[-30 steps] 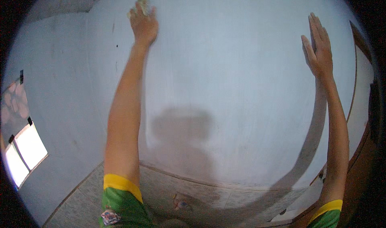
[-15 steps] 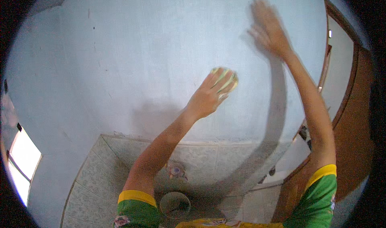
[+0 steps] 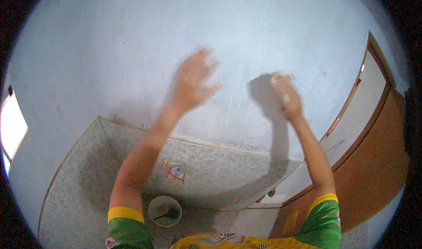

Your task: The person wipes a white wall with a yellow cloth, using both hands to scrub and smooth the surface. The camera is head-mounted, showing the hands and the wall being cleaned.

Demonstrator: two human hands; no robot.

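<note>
Left hand (image 3: 193,82), blurred: fingers spread and bare, before the pale blue wall (image 3: 237,34). Right hand (image 3: 292,103): fingers grasping a pale yellowish pad (image 3: 279,78), which lies at the fingertips before the same wall; contact with it cannot be told. Below the left forearm, a round bucket (image 3: 164,200).

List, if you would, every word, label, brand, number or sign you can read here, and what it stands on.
Yellow-and-green shirt: dark lettering on the front, partly cut off; I won't copy it.
Left sleeve: small print, too blurred to read.
Small colourful item: nothing legible.
Blue wall: no lettering shows.
</note>
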